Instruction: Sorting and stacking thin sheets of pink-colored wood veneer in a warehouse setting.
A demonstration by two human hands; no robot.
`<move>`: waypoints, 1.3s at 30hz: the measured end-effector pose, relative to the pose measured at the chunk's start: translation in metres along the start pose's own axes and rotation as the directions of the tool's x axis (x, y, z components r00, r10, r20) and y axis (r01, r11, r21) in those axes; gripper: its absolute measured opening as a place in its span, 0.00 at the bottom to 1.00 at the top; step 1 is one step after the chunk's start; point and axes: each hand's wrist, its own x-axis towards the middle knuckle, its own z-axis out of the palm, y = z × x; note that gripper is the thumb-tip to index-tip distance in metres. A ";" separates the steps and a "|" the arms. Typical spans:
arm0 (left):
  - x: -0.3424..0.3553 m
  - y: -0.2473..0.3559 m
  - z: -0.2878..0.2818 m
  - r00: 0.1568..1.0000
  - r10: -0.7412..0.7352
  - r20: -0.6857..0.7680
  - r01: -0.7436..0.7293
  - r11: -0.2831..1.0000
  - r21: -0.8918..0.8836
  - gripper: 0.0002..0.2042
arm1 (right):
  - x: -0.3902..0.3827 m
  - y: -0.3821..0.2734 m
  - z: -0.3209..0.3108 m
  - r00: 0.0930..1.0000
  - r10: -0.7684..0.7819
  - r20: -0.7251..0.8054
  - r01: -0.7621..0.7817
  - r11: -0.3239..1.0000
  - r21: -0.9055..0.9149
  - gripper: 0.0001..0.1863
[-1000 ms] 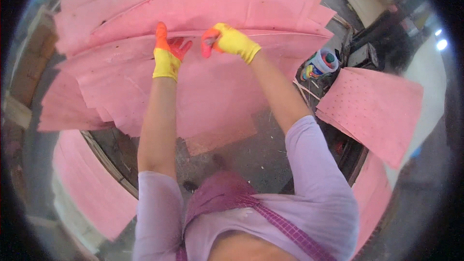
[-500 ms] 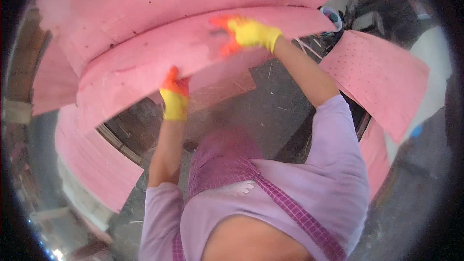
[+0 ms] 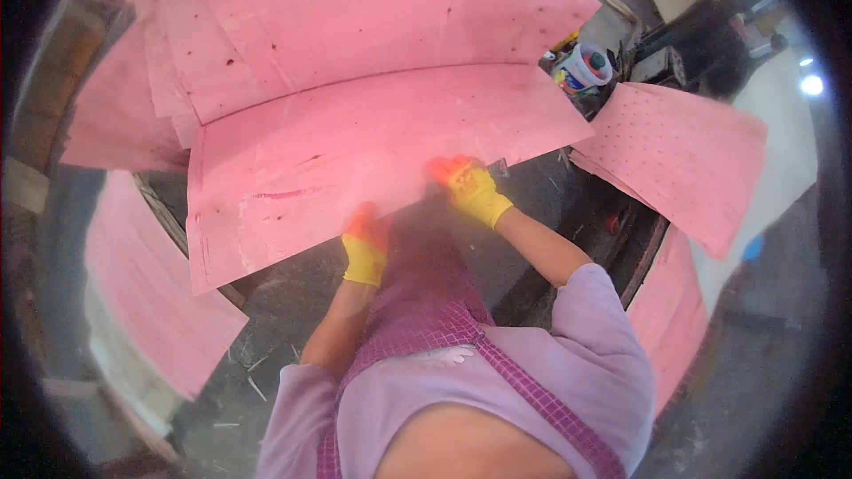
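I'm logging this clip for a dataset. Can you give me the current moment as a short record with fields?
Left hand: left hand in a yellow and orange glove, gripping the near edge of the pink sheet
Right hand: right hand, gloved alike, gripping the same edge
Sheet: large, thin, lying on a stack of pink sheets
Surroundings: dotted pink sheet to the right, white tub beyond it
Clothing: lilac sleeves, checked apron

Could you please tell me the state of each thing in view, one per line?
Left hand: gloved, gripping the near edge of the top pink sheet.
Right hand: gloved, gripping the same edge.
Top pink sheet: lying flat on the pink sheet stack, near edge held.
White tub: upright, open.
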 end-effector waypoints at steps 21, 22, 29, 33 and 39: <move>-0.012 0.057 -0.063 0.697 -0.646 0.313 0.654 0.393 -0.646 0.24 | -0.019 -0.049 0.019 0.957 -0.195 0.217 0.183 0.981 0.070 0.28; -0.009 0.065 -0.059 0.640 -0.677 0.364 0.631 0.192 -0.752 0.23 | -0.021 -0.046 0.017 0.950 -0.216 0.226 0.206 0.976 0.066 0.29; -0.010 0.129 -0.037 0.731 -0.675 0.102 0.485 0.408 -0.774 0.10 | -0.019 -0.012 -0.044 0.954 -0.297 0.031 0.298 0.955 -0.014 0.30; -0.006 0.127 -0.026 0.825 -0.558 -0.086 0.337 0.609 -0.719 0.17 | -0.015 -0.001 -0.069 0.951 -0.310 0.001 0.310 0.949 0.048 0.29; 0.006 0.154 -0.051 0.907 -0.237 -0.348 0.023 0.853 -0.521 0.17 | 0.030 -0.016 -0.095 0.905 -0.398 -0.152 0.405 0.914 0.019 0.30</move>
